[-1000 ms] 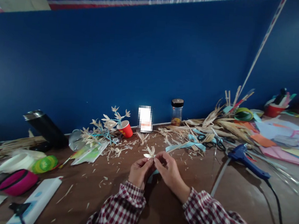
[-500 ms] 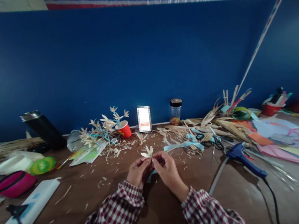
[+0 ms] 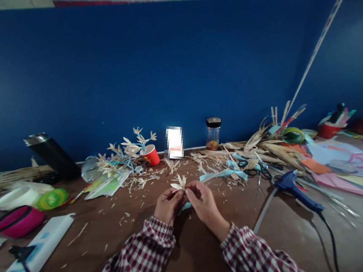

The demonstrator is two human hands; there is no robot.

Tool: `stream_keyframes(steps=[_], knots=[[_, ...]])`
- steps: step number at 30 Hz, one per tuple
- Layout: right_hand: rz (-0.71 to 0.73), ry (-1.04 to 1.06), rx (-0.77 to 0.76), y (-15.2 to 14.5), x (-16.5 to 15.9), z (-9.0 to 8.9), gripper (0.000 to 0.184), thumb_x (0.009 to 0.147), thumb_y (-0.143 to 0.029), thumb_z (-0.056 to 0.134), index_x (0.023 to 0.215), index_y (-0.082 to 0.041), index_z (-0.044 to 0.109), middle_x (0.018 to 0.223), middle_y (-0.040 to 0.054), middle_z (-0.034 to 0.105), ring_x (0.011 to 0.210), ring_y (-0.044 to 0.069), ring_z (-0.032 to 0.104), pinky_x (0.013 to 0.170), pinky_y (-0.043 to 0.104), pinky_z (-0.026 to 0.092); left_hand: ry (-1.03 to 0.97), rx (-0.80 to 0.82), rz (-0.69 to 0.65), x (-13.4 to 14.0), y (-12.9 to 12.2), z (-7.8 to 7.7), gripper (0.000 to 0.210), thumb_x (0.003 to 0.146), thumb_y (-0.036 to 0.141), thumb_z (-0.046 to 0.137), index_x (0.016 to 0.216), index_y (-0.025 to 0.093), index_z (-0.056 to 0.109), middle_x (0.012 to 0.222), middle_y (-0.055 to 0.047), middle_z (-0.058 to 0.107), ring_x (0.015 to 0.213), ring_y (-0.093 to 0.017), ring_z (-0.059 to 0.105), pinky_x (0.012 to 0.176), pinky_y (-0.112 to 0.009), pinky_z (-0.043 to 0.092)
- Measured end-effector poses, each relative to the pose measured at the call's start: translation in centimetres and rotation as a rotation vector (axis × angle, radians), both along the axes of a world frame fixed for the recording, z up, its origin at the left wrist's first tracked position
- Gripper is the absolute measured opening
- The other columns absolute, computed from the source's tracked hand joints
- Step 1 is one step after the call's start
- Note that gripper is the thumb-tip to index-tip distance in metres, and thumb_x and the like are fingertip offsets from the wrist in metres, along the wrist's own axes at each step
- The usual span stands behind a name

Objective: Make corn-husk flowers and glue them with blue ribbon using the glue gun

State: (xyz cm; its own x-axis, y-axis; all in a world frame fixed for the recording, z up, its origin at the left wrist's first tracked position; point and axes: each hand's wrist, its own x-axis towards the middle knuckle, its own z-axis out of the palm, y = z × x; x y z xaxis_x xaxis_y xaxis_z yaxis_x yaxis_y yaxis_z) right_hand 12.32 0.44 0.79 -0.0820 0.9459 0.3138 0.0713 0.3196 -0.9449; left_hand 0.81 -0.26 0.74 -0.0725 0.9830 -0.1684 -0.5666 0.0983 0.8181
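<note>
L hand (image 3: 165, 206) & R hand (image 3: 206, 205), lower ctr of frame: both grips pinched on base of pale flower (image 3: 180, 183), just below frame ctr, over brown bench (image 3: 198, 256). Blue glue gun (image 3: 291, 186) mid-right. Behind: red cup (image 3: 151, 156), lidded jar (image 3: 212, 135), blue wall (image 3: 187, 69).

My left forearm (image 3: 142, 251) slants in from the near side toward the right, my right forearm (image 3: 262, 261) toward the left, both in maroon-and-white checked sleeves. My left hand (image 3: 167, 206) and right hand (image 3: 206, 204) come together at the fingertips, each thumb pressed against bent fingers. My right wrist (image 3: 222, 228) is bare.
</note>
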Motion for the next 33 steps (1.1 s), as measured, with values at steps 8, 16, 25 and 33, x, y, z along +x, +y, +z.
stream_keyframes(steps=[8, 16, 25, 33], knots=[[0.035, 0.024, 0.002, -0.24, -0.17, 0.18, 0.012, 0.079, -0.027, 0.049, 0.085, -0.018, 0.054, 0.075, 0.001, 0.06, 0.066, 0.013, 0.056, 0.058, 0.022, 0.045, -0.01, 0.006, 0.019, -0.03, 0.21, -0.16, 0.02, 0.05, 0.02, 0.076, 0.062, 0.013, 0.061, 0.054, 0.002, 0.061, 0.053, -0.009, 0.058, 0.051, -0.019, 0.045], [-0.046, -0.019, -0.013, 0.17, -0.13, -0.27, 0.013, 0.078, -0.027, 0.05, 0.08, -0.016, 0.056, 0.07, 0.0014, 0.06, 0.064, 0.014, 0.056, 0.059, 0.023, 0.045, 0.057, -0.08, -0.016, 0.07, 0.05, -0.02, 0.025, 0.05, 0.022, 0.077, 0.068, 0.012, 0.063, 0.057, 0.001, 0.063, 0.051, -0.009, 0.058, 0.048, -0.017, 0.044], [-0.043, -0.069, 0.006, -0.05, -0.15, 0.06, 0.012, 0.079, -0.028, 0.047, 0.078, -0.018, 0.053, 0.07, 0.0008, 0.058, 0.065, 0.014, 0.054, 0.059, 0.023, 0.043, 0.024, -0.099, -0.071, -0.09, 0.13, 0.12, 0.024, 0.05, 0.024, 0.077, 0.063, 0.011, 0.062, 0.055, 0.001, 0.06, 0.047, -0.005, 0.052, 0.045, -0.013, 0.041], [0.003, -0.001, -0.042, 0.2, -0.26, -0.41, 0.014, 0.082, -0.03, 0.042, 0.079, -0.019, 0.049, 0.069, -0.0012, 0.053, 0.061, 0.012, 0.05, 0.057, 0.022, 0.041, 0.045, -0.117, -0.082, -0.12, 0.18, 0.2, 0.026, 0.049, 0.025, 0.078, 0.064, 0.012, 0.061, 0.055, 0.001, 0.06, 0.047, -0.005, 0.053, 0.043, -0.013, 0.041]])
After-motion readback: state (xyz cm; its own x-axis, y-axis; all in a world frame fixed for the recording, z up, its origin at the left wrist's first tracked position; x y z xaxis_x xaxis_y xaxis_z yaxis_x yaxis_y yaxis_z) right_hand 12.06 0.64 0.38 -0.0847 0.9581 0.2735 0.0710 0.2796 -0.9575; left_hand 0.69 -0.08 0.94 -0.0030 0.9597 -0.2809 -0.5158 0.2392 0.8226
